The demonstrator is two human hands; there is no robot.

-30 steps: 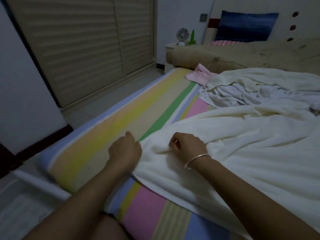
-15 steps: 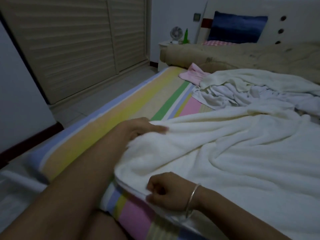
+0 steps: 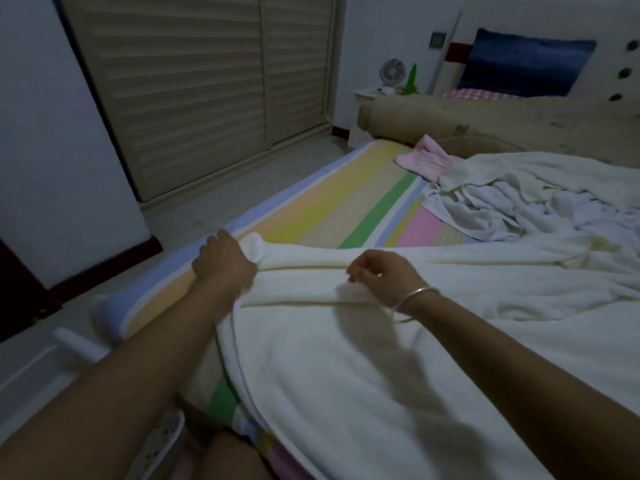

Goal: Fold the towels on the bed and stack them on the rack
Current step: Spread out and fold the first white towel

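Dim bedroom: louvred wardrobe doors [image 3: 194, 98] at left, striped bed [image 3: 311, 209] ahead, laden with towels.
A large cream towel [image 3: 346, 358] covers the near bed, with one edge folded over in a long band. A rolled tan blanket [image 3: 485, 116] lies across the far end, and a crumpled white towel heap [image 3: 485, 209] lies between the two. Blue pillow [image 3: 526, 64] at the headboard. Pink towel [image 3: 426, 161] beside the heap. Left hand [image 3: 223, 261] clenched on the band's end at the bed's left edge. Right hand [image 3: 384, 271] curled over the fold; grasp not determinable owing to blur. Small fan [image 3: 392, 72] on the nightstand.
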